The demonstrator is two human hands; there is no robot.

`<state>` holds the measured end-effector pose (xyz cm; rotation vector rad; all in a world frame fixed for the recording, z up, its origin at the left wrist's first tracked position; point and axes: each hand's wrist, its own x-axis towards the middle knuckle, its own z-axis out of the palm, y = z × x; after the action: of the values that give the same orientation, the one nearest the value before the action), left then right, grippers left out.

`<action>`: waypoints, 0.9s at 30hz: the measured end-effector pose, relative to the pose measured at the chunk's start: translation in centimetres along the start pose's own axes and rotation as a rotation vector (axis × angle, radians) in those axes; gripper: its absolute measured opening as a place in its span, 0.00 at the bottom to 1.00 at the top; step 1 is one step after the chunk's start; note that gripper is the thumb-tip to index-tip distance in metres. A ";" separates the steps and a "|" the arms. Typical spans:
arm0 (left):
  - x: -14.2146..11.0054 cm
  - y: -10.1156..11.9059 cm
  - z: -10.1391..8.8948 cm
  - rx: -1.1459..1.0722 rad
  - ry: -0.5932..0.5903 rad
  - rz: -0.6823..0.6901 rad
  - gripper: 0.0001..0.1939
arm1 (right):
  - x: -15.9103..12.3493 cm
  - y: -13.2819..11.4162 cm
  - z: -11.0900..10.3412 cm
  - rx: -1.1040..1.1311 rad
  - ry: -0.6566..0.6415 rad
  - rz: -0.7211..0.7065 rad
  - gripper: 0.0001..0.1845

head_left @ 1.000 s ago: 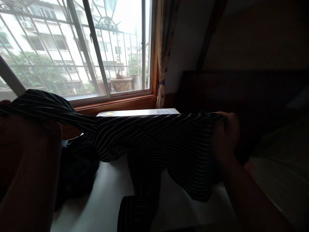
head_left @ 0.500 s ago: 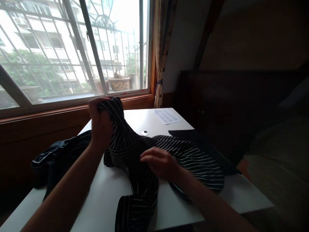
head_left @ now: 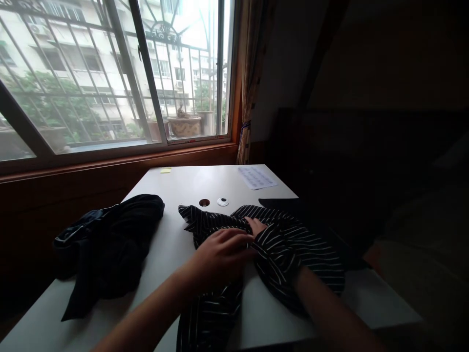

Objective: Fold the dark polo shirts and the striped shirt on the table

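A black shirt with thin white stripes point(head_left: 311, 249) lies bunched across the table, with one part hanging over the front edge. My left hand point(head_left: 227, 247) is closed at the bunched cloth in the middle, its fingers bent beside my right hand. Striped fabric wraps over the wrist and back of my right hand point(head_left: 256, 226). Only that hand's fingers show past the cloth, slightly apart and resting on the shirt; the palm is hidden. A dark garment point(head_left: 117, 244), with a pale trim line, lies crumpled to the left, apart from both hands.
The white table point(head_left: 190, 181) carries a printed paper sheet point(head_left: 257, 178), a yellow note point(head_left: 165, 170), a round hole point(head_left: 204, 202) and a white disc-shaped cover point(head_left: 223, 201). Dark cloth point(head_left: 278, 204) lies beyond the shirt at right. A barred window and curtain point(head_left: 245, 132) stand behind.
My left hand has come down and right from holding up one end of the shirt, and that end now lies on the table. Striped cloth now covers my right wrist.
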<state>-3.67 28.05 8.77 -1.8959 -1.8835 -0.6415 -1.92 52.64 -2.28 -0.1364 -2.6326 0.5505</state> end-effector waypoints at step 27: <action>-7.9 -11.8 6.7 -0.127 -0.095 -0.776 0.31 | 2.6 12.7 -7.0 -0.022 0.247 0.615 0.18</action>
<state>-15.11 25.67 -1.73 -1.2181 -2.6997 -0.9149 -1.09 67.26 -0.52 -0.9749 -2.3275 0.6467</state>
